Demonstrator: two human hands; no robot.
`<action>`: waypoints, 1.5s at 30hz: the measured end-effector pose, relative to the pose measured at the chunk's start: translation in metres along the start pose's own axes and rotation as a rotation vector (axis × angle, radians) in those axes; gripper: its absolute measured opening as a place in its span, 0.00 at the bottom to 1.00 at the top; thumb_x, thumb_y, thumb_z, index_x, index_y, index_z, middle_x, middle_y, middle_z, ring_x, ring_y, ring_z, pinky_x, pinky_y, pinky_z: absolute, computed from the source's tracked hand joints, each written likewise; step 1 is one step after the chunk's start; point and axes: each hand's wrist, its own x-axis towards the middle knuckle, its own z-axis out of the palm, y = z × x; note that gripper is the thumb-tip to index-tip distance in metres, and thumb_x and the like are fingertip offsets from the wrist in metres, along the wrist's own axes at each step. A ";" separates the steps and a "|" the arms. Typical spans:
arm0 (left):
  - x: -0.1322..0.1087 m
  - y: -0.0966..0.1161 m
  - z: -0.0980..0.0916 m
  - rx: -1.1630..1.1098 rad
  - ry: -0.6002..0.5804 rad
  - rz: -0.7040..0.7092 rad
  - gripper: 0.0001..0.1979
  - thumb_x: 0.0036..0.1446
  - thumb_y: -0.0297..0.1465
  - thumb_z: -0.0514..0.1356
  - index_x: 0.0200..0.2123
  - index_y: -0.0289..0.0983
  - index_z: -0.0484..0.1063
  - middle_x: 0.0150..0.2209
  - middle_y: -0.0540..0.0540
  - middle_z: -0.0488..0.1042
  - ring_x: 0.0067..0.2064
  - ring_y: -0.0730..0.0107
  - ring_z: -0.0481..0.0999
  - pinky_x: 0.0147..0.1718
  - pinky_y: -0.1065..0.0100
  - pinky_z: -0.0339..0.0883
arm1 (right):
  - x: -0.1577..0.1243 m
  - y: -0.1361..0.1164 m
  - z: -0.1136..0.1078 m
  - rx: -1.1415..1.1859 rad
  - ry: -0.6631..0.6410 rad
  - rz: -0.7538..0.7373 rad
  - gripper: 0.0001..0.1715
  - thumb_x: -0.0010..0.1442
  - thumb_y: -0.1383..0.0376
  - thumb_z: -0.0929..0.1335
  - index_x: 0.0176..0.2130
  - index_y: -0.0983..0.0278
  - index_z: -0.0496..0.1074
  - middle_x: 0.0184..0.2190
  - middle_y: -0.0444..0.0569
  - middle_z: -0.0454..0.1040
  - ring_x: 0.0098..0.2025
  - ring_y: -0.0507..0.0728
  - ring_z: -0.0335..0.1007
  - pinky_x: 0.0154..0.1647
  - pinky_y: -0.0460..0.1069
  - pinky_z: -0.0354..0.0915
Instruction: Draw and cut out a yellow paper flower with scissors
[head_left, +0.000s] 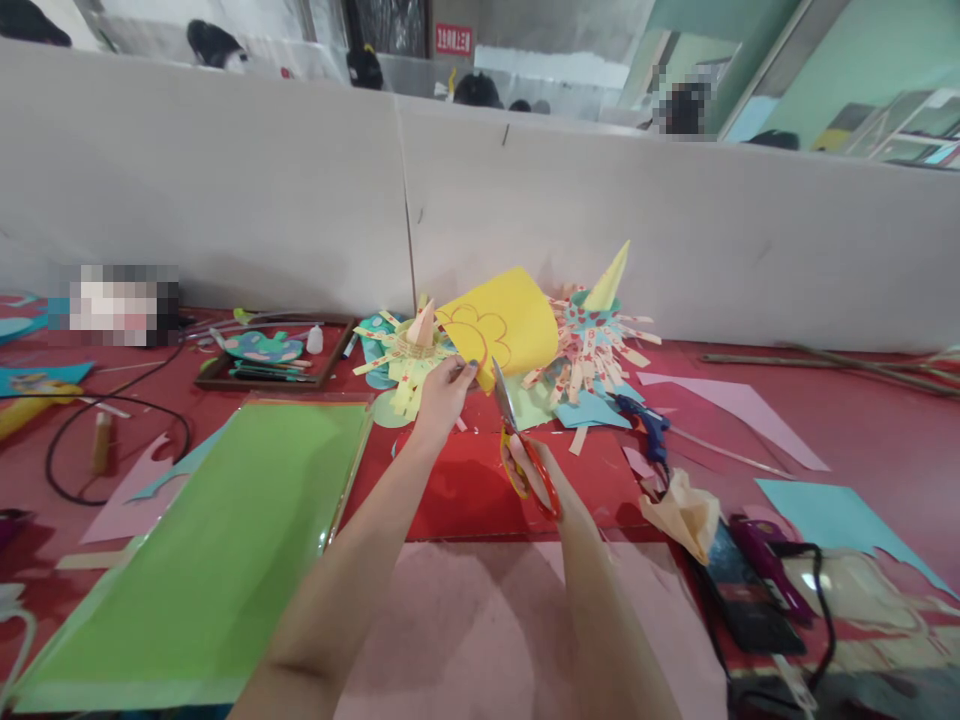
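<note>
My left hand point(444, 398) pinches the lower left edge of a sheet of yellow paper point(529, 312), which curls upward and carries a drawn flower outline. In my right hand point(534, 470) is a pair of scissors point(540, 480) with red and yellow handles. Its blades meet the lower edge of the yellow sheet, close to the drawn line; how far apart they are is hard to see. Behind the sheet stand two paper crafts with cone tops, one with a peach cone point(421, 326) at the left and one with a yellow cone point(609, 278) at the right.
Green sheets in a clear sleeve point(217, 540) lie at the left, below a brown tray point(277, 375) of tools. Toward the right are a blue glue gun point(651, 425), a crumpled beige paper point(686, 512), a phone point(754, 595) and cables. A white partition point(300, 190) stands behind.
</note>
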 end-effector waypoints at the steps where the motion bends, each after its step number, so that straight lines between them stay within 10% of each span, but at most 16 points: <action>1: 0.000 -0.001 0.000 -0.003 -0.004 0.001 0.09 0.47 0.34 0.61 0.23 0.37 0.65 0.22 0.52 0.71 0.30 0.69 0.76 0.39 0.63 0.73 | 0.000 0.000 0.000 0.007 0.005 0.002 0.28 0.54 0.40 0.61 0.26 0.62 0.59 0.15 0.37 0.54 0.14 0.46 0.48 0.15 0.45 0.47; 45: 0.000 -0.008 -0.004 0.291 -0.012 0.043 0.05 0.51 0.28 0.57 0.24 0.38 0.66 0.23 0.50 0.73 0.30 0.64 0.77 0.32 0.63 0.72 | 0.005 0.007 0.000 -0.003 0.036 0.055 0.30 0.50 0.38 0.64 0.25 0.60 0.55 0.14 0.35 0.49 0.12 0.45 0.44 0.12 0.43 0.44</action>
